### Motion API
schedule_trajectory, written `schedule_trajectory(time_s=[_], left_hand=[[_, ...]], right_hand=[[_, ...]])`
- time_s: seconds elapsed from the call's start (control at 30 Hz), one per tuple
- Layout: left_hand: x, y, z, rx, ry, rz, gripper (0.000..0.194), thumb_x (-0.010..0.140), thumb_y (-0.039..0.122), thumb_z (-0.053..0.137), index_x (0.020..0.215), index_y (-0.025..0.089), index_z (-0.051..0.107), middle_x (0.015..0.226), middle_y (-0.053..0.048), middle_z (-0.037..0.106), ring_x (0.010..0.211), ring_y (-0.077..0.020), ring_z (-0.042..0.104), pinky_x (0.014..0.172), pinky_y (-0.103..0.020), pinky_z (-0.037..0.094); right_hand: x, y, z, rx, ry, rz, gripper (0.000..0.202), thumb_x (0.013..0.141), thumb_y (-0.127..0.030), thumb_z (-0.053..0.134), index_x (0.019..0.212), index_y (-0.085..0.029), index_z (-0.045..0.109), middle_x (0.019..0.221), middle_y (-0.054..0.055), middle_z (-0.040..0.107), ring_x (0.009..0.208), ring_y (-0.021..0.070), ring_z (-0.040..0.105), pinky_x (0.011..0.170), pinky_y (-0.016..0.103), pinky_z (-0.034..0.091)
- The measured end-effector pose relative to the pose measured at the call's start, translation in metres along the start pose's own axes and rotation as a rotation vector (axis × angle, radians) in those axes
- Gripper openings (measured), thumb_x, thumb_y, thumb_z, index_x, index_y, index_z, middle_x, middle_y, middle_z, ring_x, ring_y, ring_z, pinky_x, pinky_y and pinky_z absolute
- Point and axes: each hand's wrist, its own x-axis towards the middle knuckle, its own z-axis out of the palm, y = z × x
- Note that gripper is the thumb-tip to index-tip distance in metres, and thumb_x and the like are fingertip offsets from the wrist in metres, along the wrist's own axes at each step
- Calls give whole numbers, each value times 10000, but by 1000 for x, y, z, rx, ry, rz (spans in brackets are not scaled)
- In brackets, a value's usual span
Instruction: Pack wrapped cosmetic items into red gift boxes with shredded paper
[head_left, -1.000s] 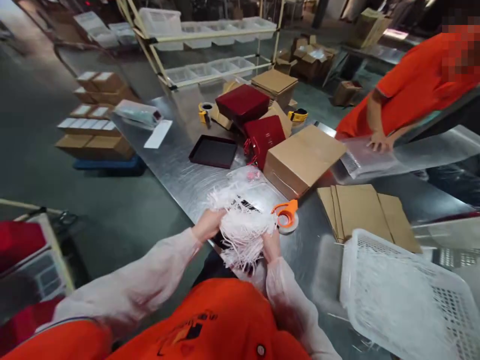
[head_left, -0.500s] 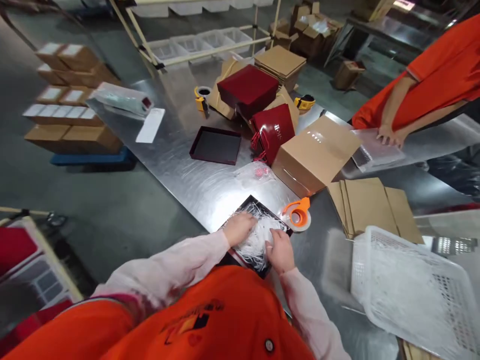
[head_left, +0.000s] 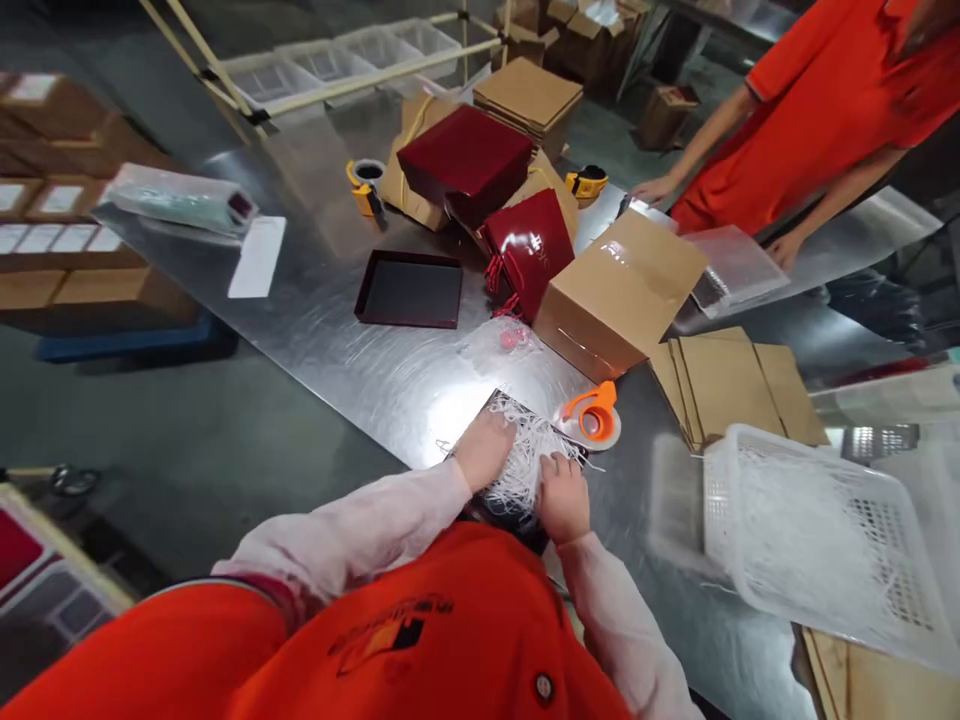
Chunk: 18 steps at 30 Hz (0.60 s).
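Close to my body, a dark box full of white shredded paper rests at the table edge. My left hand presses into the paper from the left, fingers curled and their tips buried. On the right side of the box, my right hand bends its fingers over the paper strands. A few strands stick out past the rim. Just beyond the right corner lies an orange tape dispenser. Farther off is a shallow dark red box lid, its black inside facing up.
A cardboard box, red pouch and dark red box occupy the table's middle. At right, a white plastic basket holds shredded paper near flat cardboard. A co-worker in orange stands across the table.
Both hands stay at the box, and my left fingers sit deeper in the shredded paper. The co-worker's hands have moved apart. The camera view has shifted slightly.
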Motion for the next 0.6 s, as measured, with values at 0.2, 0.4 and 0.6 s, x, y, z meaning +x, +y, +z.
schedule_trajectory(time_s=[0.2, 0.4, 0.6], left_hand=[[-7, -15, 12, 67, -159, 228, 382, 918, 116, 508, 1259, 202, 657, 1230, -163, 626, 1142, -309, 576, 891, -408, 509], [-14, -14, 6, 65, -142, 83, 349, 933, 78, 445, 1195, 146, 666, 1137, -158, 608, 1026, -259, 618, 849, -344, 495], [-10, -2, 14, 87, -235, 174, 389, 973, 139, 425, 1287, 216, 642, 1199, -155, 606, 1034, -270, 627, 806, -344, 490]], right_hand=[[-10, 15, 2, 51, -217, -230, 358, 924, -169, 470, 1200, -238, 688, 1339, 101, 617, 1199, 272, 562, 935, 362, 439], [9, 16, -6, 187, -40, -34, 412, 972, -137, 382, 1303, -143, 628, 1263, 141, 653, 1165, 223, 581, 990, 291, 414], [37, 13, 4, 178, -84, -27, 535, 938, -35, 343, 1442, -119, 502, 1459, 145, 541, 1241, 198, 546, 1008, 287, 403]])
